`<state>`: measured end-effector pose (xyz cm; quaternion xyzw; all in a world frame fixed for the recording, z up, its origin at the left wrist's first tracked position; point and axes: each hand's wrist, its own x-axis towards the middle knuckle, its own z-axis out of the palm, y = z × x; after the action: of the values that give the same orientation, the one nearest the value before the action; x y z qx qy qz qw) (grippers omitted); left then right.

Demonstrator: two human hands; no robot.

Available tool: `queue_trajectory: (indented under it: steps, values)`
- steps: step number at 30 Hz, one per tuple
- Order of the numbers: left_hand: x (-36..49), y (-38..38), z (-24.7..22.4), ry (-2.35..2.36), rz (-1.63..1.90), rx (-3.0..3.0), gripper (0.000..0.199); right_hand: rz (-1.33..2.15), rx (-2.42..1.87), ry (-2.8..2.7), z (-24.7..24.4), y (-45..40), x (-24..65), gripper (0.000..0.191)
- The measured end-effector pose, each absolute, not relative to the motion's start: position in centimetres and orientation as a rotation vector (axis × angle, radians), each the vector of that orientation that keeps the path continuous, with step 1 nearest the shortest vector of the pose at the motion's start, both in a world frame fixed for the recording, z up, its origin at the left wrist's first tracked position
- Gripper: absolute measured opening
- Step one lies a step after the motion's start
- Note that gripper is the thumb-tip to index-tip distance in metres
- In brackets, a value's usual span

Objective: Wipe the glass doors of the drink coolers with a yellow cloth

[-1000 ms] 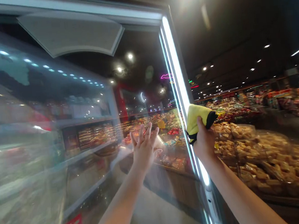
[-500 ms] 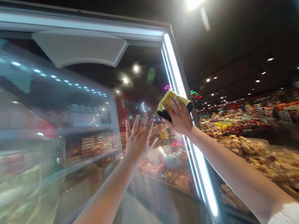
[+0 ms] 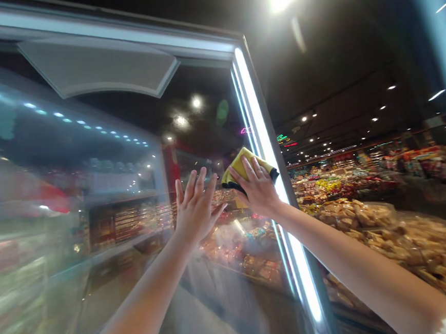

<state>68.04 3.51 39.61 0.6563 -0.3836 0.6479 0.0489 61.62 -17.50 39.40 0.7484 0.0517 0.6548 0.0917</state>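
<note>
A large glass door point(image 3: 121, 144) with a lit frame fills the left and middle of the head view. My right hand point(image 3: 258, 190) presses a folded yellow cleaning cloth point(image 3: 244, 165) with dark edging flat against the glass, close to the bright right-hand strip of the frame. Its fingers lie extended over the cloth. To the left, my left hand point(image 3: 195, 205) is spread with fingers apart at the glass, holding nothing. Whether its palm touches the pane cannot be made out.
A glowing light strip point(image 3: 257, 107) runs down the door's right edge. Beyond it stand heaps of packaged goods point(image 3: 425, 238) at the lower right. A pale curved panel point(image 3: 103, 66) shows at the top of the glass. Reflections of lights and shelves cover the pane.
My right hand and the cloth have slid down along the glass beside the lit edge. The view has turned slightly right, and my left hand stays at about the same spot.
</note>
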Motion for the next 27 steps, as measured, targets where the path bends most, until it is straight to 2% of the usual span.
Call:
queue_trajectory:
  steps: [2, 6, 8, 10, 13, 15, 19, 21, 23, 27]
  values:
    - [68.2, 3.4, 39.6, -1.175, 1.977, 1.985, 0.076, 1.984, 2.228, 0.144, 40.3, -18.3, 61.9, 0.059]
    - [68.4, 3.6, 39.5, -1.209, 1.975, 1.966, 0.072, 2.297, 2.233, -0.033, 46.7, -17.6, 64.0, 0.058]
    - [68.4, 4.1, 39.3, -1.219, 1.970, 1.962, 0.069, 2.386, 2.223, -0.123, 48.3, -16.3, 64.9, 0.057]
    - [68.5, 4.8, 39.2, -1.211, 1.965, 1.956, 0.066, 2.310, 2.220, -0.070, 47.0, -15.4, 65.0, 0.059]
    - [68.6, 6.2, 39.1, -1.197, 1.956, 1.958, 0.064, 2.071, 2.210, 0.161, 42.7, -16.0, 64.1, 0.059]
    - [68.7, 7.1, 39.2, -1.201, 1.953, 1.967, 0.067, 2.104, 2.211, 0.199, 41.4, -17.6, 63.6, 0.061]
    - [68.8, 8.0, 39.9, -1.212, 1.953, 1.982, 0.073, 2.419, 2.207, 0.045, 45.3, -18.3, 64.4, 0.057]
    - [68.8, 8.1, 40.3, -1.213, 1.950, 1.989, 0.071, 2.468, 2.187, 0.029, 47.4, -16.6, 65.1, 0.056]
    - [68.8, 8.2, 40.6, -1.218, 1.945, 1.999, 0.069, 2.349, 2.195, 0.136, 47.4, -14.6, 65.3, 0.055]
    - [68.9, 9.2, 41.0, -1.208, 1.960, 2.002, 0.062, 1.988, 2.217, 0.343, 43.8, -14.6, 63.7, 0.053]
